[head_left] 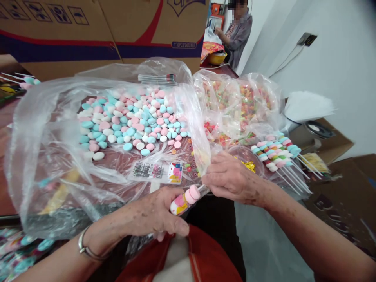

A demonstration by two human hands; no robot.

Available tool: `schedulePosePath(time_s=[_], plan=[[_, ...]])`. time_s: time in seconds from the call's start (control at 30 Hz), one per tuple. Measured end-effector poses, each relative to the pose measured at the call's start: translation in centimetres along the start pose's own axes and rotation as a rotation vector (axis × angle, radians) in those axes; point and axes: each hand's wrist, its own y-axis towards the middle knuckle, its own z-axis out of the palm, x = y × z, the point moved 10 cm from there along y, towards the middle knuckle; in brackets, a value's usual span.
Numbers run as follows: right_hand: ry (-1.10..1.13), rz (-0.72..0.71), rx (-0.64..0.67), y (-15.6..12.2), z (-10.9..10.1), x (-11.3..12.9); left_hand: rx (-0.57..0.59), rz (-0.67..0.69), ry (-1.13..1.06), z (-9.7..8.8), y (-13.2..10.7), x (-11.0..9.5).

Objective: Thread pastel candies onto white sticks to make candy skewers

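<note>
My left hand [147, 211] is closed around a candy skewer [192, 193] with pink pieces, partly inside a clear wrapper with a printed pink and yellow label. To its right, my right hand [232, 178] pinches at the stick end, where the wrapper's edge also shows; its fingertips partly hide what they grip. Just beyond both hands lies a clear packet with a printed label [175, 173]. Farther back, pink, blue and white candies [129, 117] are heaped on an opened plastic bag [44, 117].
Finished candy skewers [276, 152] lie at the right beside gold twist ties [249, 166] in a clear dish. Behind them are bags of colourful gummies [229, 98] and a metal canister [311, 135]. A big cardboard box [102, 35] blocks the back; another person [237, 35] sits beyond.
</note>
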Motion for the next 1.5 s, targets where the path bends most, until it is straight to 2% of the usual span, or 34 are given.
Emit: schedulePosePath(time_s=[0.1,0.23,0.43,0.5,0.57,0.7,0.9,1.0,1.1,1.23,1.37,1.43,1.5], plan=[[-0.032,-0.018,0.022,-0.1,0.3,0.2,0.035,-0.023,-0.03,0.0,-0.3,0.5],[-0.053,-0.079,-0.008,0.2,0.3,1.1,0.048,0.024,-0.093,0.3,0.1,0.0],[-0.153,-0.111,-0.049,0.9,-1.0,1.8,0.113,-0.079,-0.097,1.0,0.6,0.8],[-0.121,-0.112,-0.032,1.0,-0.5,2.1,0.114,-0.032,-0.13,1.0,0.8,0.6],[-0.076,-0.117,-0.011,1.1,0.5,2.5,0.091,0.023,-0.158,0.8,1.1,0.4],[-0.061,-0.095,0.02,1.2,2.0,2.2,0.016,0.045,-0.123,0.2,1.6,0.4],[-0.046,-0.041,0.008,0.7,0.6,0.4,-0.073,0.053,0.007,-0.9,0.8,0.1],[-0.018,-0.023,0.002,0.5,0.3,0.1,-0.172,0.093,0.069,-1.8,0.3,-0.1],[-0.004,-0.009,-0.004,0.7,0.7,0.4,-0.243,0.127,0.176,-2.1,0.1,-0.8],[-0.043,-0.028,0.039,1.5,2.2,1.4,-0.279,0.214,0.308,-1.8,0.2,-2.2],[-0.082,-0.131,0.016,1.9,3.2,3.2,-0.253,0.253,0.233,-1.3,0.8,-2.2],[-0.062,-0.094,0.006,2.0,3.2,3.0,-0.248,0.227,0.167,-1.3,1.0,-1.9],[-0.024,0.017,-0.009,2.1,2.7,1.8,-0.262,0.202,0.099,-1.6,0.9,-1.8]])
